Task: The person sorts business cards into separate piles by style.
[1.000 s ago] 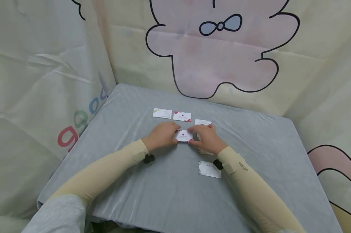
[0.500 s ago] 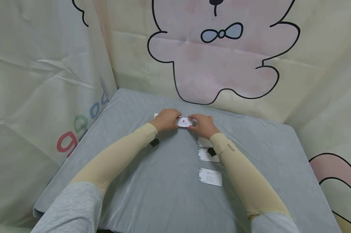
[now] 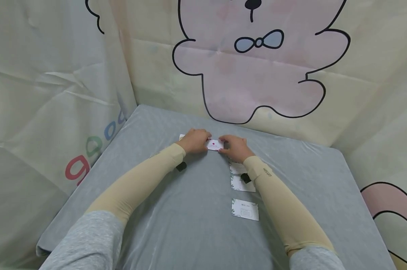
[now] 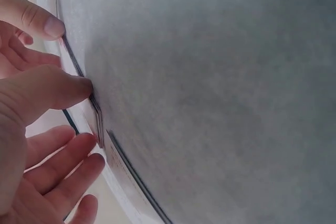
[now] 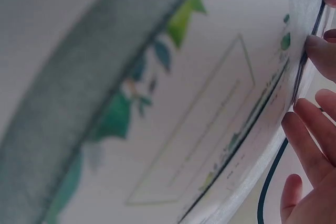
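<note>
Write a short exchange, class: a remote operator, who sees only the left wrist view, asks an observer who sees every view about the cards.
Operator: I see the white card between the left hand and right hand only edge-on. What marks its face?
Observer: The head view shows a red dot in the middle of it.
Operator: Is any other card fully visible to you?
Observer: Yes. In the head view, a leaf-printed card lies flat on the grey cloth, beside the right sleeve.
</note>
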{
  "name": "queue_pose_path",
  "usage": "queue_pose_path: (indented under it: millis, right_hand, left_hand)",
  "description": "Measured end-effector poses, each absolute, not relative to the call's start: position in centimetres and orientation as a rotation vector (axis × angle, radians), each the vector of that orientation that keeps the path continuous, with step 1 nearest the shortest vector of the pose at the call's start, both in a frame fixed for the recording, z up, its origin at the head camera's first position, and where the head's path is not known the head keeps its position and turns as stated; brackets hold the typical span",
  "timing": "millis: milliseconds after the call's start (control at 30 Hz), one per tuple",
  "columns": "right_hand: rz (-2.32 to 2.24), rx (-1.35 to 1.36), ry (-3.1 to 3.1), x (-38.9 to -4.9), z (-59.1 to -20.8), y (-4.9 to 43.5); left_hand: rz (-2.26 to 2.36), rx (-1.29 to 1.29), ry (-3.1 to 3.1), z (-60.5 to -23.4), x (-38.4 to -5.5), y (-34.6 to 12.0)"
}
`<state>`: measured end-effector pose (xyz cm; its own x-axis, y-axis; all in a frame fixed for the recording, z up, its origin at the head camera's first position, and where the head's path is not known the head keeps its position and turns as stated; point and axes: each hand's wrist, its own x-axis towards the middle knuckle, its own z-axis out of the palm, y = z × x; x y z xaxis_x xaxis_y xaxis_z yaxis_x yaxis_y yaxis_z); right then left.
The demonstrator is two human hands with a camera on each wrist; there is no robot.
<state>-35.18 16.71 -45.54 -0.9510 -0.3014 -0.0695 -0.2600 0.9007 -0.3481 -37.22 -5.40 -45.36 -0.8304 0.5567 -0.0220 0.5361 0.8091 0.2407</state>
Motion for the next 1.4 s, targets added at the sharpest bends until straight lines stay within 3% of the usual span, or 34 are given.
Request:
queue_pose_path:
  millis: [400, 967, 1400]
  right_hand:
    - [-0.538, -0.419, 2.899, -35.6, -45.5, 16.8]
    - [-0.628, -0.376, 2.971, -31.8, -45.3, 22.7]
    - [-0.632, -0.349, 2.941, -31.7, -45.9, 21.3]
  left_hand:
    - [0.413, 0.874, 2.847, -45.1, -37.6, -5.4]
    - [0.452, 1.137, 2.763, -45.3, -36.6, -0.9]
    - [0.517, 1.023, 2.755, -45.6, -36.6, -2.4]
